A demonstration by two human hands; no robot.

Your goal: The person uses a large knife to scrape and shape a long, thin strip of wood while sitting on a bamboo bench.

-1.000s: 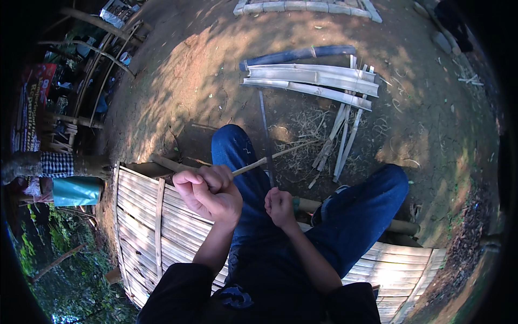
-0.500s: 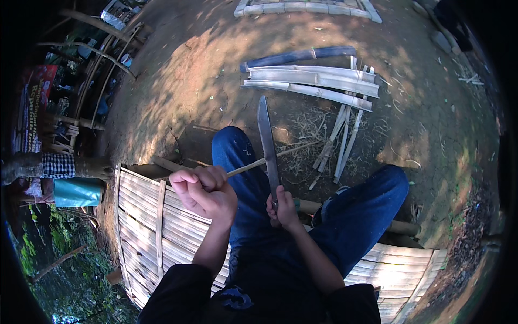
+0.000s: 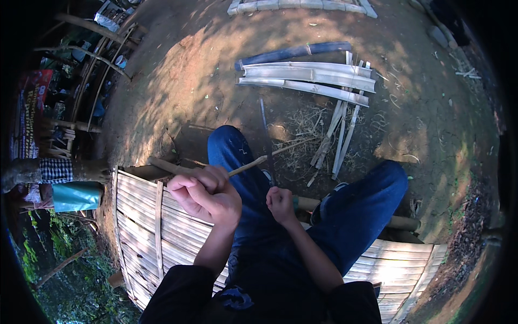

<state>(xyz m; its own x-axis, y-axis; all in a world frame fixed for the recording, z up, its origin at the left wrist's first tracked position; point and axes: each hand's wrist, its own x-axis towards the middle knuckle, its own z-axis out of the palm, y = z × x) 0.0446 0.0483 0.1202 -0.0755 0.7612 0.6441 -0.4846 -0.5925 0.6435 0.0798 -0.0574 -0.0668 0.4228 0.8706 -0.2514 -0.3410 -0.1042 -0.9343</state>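
Note:
My left hand (image 3: 206, 194) is closed round a thin bamboo strip (image 3: 249, 166), which slants away to the right over my left knee. In my closed right hand (image 3: 281, 204) is a long machete (image 3: 266, 129). Its blade points away from me and is turned nearly edge-on, so it looks like a narrow dark line. The blade crosses the strip in the picture; whether the two touch, I cannot tell. The fingers of my right hand cover the machete's handle.
I sit on a bamboo slat bench (image 3: 140, 216). Ahead on the dirt lie split bamboo halves (image 3: 313, 75), a dark bamboo pole (image 3: 294, 54), narrow strips (image 3: 345, 135) and pale shavings (image 3: 305, 121). A teal cloth or sheet (image 3: 76, 196) hangs at the left.
The machete has rolled from showing its flat side to nearly edge-on. My right wrist has turned with it. My left hand still grips the strip in almost the same place.

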